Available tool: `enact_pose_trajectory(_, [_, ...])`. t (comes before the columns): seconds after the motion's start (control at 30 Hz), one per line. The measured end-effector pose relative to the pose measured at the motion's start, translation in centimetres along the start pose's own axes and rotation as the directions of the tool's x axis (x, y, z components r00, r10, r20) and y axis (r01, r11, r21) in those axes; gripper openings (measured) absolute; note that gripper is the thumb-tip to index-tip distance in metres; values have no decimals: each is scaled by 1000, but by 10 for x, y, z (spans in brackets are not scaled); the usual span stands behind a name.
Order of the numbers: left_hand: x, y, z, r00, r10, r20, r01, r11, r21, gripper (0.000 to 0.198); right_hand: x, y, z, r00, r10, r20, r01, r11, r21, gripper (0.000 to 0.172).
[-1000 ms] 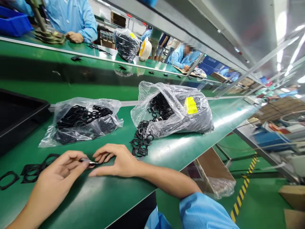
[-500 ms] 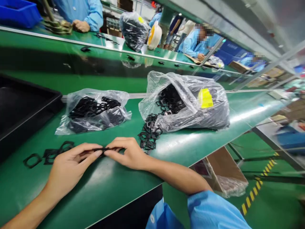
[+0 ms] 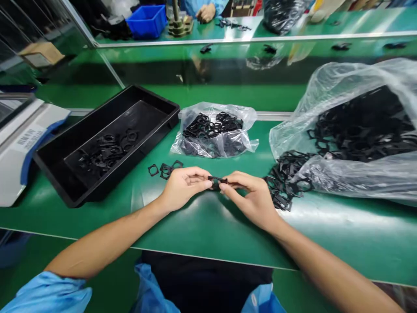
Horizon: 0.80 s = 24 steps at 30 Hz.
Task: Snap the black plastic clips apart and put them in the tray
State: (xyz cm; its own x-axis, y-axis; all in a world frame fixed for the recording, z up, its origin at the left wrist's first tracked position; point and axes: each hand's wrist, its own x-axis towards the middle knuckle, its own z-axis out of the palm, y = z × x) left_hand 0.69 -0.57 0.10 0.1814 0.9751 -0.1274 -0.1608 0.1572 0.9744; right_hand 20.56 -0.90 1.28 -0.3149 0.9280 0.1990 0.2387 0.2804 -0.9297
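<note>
Between my two hands is a small black plastic part [image 3: 217,181], seen nearly edge-on above the green bench. My left hand [image 3: 184,184] pinches its left end between thumb and fingers. At its right end my right hand [image 3: 249,193] grips it the same way. Several loose black ring-shaped frames [image 3: 165,169] lie just beyond my left hand. To the right of my right hand, a heap of black frames [image 3: 286,174] spills from a large clear plastic bag [image 3: 339,178]. A smaller clear bag [image 3: 224,150] of similar frames lies behind my hands.
A black tray [image 3: 130,163] holding several black parts stands at the left. Beside it is a white and blue device [image 3: 24,143]. Across a green divider, a co-worker's hand [image 3: 206,13] rests near a blue bin [image 3: 147,21] on the far bench.
The view has swung left, bringing the whole tray and the white device into sight. Both hands still hold the black part, which now shows more plainly between the fingertips.
</note>
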Motion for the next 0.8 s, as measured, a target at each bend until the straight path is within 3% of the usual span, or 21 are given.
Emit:
enact_pose_trajectory(0.2, [0, 2, -1, 985, -134, 106, 151, 973, -173, 34, 2, -7, -1, 977, 188, 103, -211, 930, 302, 31])
enact_pose_trajectory(0.4, [-1, 3, -1, 980, -167, 108, 185, 965, -183, 30, 8, -6, -6, 913, 303, 275, -394, 830, 394, 31])
enact_pose_trajectory(0.53, [-1, 5, -1, 983, -155, 98, 170, 970, -174, 28, 10, -5, -8, 901, 285, 327, -396, 849, 350, 30])
enact_pose_trajectory(0.67, [0, 7, -1, 986, -149, 80, 161, 972, -172, 26, 10, -6, -7, 908, 276, 316, -375, 873, 314, 30])
enact_pose_trajectory(0.8, [2, 9, -2, 973, -188, 136, 212, 959, -189, 28, 9, -6, -6, 921, 272, 278, -351, 891, 289, 36])
